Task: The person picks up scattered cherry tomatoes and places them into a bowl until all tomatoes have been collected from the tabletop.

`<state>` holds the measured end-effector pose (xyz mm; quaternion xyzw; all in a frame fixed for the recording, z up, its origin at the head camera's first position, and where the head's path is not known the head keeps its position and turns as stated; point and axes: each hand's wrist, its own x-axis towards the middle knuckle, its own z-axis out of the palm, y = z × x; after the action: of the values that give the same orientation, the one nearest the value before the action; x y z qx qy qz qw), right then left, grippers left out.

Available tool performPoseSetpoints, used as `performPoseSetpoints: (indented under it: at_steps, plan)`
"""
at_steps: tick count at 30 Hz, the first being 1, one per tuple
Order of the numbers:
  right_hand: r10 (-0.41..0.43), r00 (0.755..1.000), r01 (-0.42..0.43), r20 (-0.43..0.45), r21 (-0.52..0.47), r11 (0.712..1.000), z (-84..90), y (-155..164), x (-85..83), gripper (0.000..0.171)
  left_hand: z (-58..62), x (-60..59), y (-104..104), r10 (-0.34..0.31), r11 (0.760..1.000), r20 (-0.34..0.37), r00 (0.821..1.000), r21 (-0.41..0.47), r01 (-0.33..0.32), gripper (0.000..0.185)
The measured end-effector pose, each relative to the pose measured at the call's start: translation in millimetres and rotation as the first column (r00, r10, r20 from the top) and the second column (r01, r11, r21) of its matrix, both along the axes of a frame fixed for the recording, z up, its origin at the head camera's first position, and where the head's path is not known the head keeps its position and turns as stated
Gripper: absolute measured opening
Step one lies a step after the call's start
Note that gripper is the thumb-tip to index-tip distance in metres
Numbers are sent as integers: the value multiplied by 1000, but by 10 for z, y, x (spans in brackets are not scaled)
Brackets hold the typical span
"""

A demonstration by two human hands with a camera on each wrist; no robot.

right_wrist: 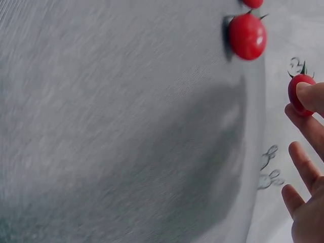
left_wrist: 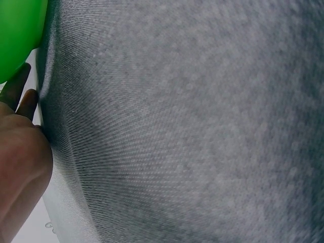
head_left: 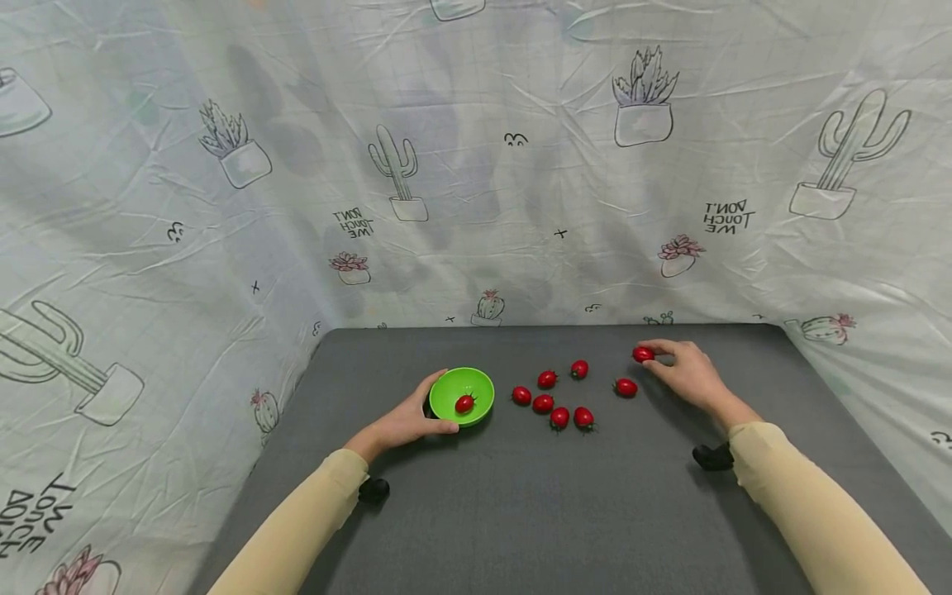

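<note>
My left hand (head_left: pixel 407 420) holds a small green bowl (head_left: pixel 476 413) by its left side, thumb at the near rim and fingers around the far side. Inside the bowl lies one cherry tomato (head_left: pixel 464 404). Over at the right, my right hand (head_left: pixel 687 372) pinches another cherry tomato (right_wrist: pixel 299 93) between thumb and forefinger, the other fingers spread apart. In the right wrist view this tomato shows its green stem and appears raised off the table. A loose cherry tomato (head_left: pixel 625 387) lies just nearer than that hand. The left wrist view catches only part of the bowl (left_wrist: pixel 20 35) and the hand.
Between the hands, several more cherry tomatoes (head_left: pixel 544 404) lie scattered on the dark grey table (head_left: pixel 550 512). A pale cloth printed with cacti (head_left: pixel 506 182) hangs behind the table and along its sides. Dark wrist-worn devices (head_left: pixel 712 457) sit under both sleeves.
</note>
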<state>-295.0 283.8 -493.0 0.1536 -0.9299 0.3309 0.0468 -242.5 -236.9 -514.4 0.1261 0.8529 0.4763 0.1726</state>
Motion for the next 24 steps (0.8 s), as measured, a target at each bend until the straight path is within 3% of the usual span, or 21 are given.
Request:
performPoseSetpoints:
  at_steps: [14, 24]
  plan:
    - [110, 993, -102, 40, -155, 983, 276, -454, -6, 42, -4, 0, -2, 0, 1000, 3, 1000, 19, 0, 108]
    - [181, 983, -170, 43, -177, 969, 435, -850, 1, 39, 2, -1, 3, 1, 1000, 6, 1000, 13, -1, 109]
